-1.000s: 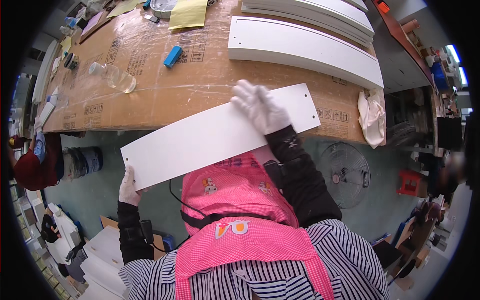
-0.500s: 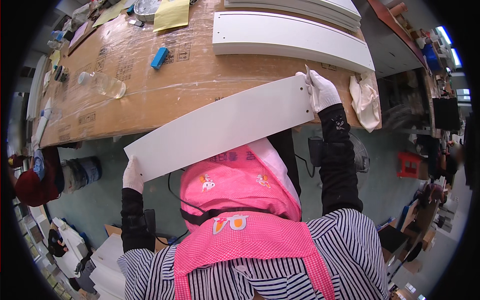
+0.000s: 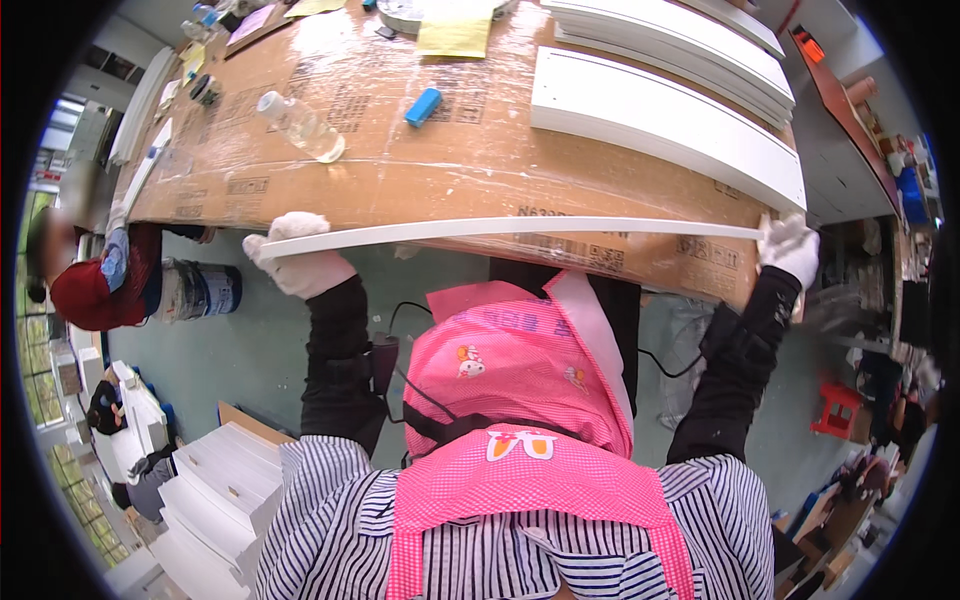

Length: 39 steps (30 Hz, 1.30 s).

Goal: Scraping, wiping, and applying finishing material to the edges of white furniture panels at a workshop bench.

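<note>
A long white panel (image 3: 520, 228) spans the space in front of me at the table's near edge, turned so that mostly its narrow edge faces up. Its left end is gripped in my left hand (image 3: 305, 258), which wears a white glove with the fingers closed round the board. My right hand (image 3: 790, 250), also in a white glove, is closed on the other end. Any small thing tucked in the right fingers is too hard to make out. Beyond the right hand lies a stack of similar white panels (image 3: 660, 125), with holes near their ends.
The cardboard-covered table (image 3: 400, 180) carries a clear bottle (image 3: 305, 128) on its side, a blue block (image 3: 423, 107) and yellow paper (image 3: 455, 30). More white panels (image 3: 680, 60) are piled behind. At the left is a person in dark red (image 3: 95, 285); a red stool (image 3: 838, 410) stands right.
The panel has turned from broad face up to edge up and lies more level. My left hand has risen; my right has moved lower. The whole view has shifted.
</note>
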Each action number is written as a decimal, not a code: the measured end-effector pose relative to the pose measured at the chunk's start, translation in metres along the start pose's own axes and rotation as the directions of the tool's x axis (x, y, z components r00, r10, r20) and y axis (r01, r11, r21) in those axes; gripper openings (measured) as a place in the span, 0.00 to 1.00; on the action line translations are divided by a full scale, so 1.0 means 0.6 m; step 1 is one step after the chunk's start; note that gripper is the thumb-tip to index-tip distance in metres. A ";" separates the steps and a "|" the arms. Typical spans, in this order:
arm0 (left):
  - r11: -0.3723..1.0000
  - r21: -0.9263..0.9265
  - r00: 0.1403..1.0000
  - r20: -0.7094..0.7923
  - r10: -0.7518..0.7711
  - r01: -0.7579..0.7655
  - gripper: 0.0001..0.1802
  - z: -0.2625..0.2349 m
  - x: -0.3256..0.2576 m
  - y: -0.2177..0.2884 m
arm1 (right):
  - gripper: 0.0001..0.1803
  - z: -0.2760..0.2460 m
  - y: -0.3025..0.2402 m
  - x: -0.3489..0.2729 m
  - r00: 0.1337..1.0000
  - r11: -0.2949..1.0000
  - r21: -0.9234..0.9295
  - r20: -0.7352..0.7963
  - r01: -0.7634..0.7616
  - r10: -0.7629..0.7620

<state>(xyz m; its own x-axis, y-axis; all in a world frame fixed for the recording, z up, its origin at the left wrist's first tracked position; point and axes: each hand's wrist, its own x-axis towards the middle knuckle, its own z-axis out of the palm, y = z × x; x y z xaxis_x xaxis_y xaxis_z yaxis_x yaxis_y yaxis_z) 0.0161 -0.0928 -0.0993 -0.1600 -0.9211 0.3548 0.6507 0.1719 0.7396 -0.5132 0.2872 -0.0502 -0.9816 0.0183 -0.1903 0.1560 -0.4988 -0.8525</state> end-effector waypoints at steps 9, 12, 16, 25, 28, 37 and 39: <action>-0.053 0.999 0.733 0.041 0.679 -0.007 0.22 0.152 0.007 -0.014 | 0.20 0.342 -0.022 -0.510 0.150 0.971 -0.199 0.964 -0.133 0.218; -0.273 0.960 0.634 0.246 0.733 -0.057 0.21 0.145 0.007 -0.008 | 0.16 0.427 0.032 -0.636 -0.037 0.787 -0.130 0.990 -0.604 0.136; -0.043 0.995 0.669 0.089 0.738 -0.086 0.21 0.126 0.012 -0.002 | 0.08 0.431 0.074 -0.633 0.147 0.440 0.030 0.961 -0.898 0.235; 0.429 0.496 0.650 0.483 0.586 -0.755 0.29 0.108 0.091 0.004 | 0.06 -0.014 -0.014 -0.104 0.797 0.710 0.508 0.591 -0.488 0.124; 0.757 -0.020 0.610 0.578 0.542 -0.653 0.44 0.144 0.116 0.026 | 0.07 -0.112 -0.044 -0.044 0.982 0.851 0.521 -0.115 -0.068 0.149; 0.940 -0.339 0.891 0.416 0.185 -0.036 0.44 0.240 0.014 0.035 | 0.17 0.147 -0.025 -0.378 0.476 0.485 0.350 0.865 -0.801 0.161; 0.878 -0.431 0.913 0.408 -0.018 0.210 0.43 0.249 -0.015 0.023 | 0.17 0.247 0.013 -0.487 0.267 0.497 0.178 0.957 -0.849 0.112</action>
<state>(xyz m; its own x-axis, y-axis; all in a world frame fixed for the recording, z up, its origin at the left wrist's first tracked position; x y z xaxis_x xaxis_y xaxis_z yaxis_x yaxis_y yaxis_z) -0.0841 -0.0301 -0.0069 -0.4605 -0.7012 0.5442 0.8574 -0.1929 0.4771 -0.2417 0.1496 0.0711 -0.3500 -0.8805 0.3196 0.8913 -0.4180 -0.1756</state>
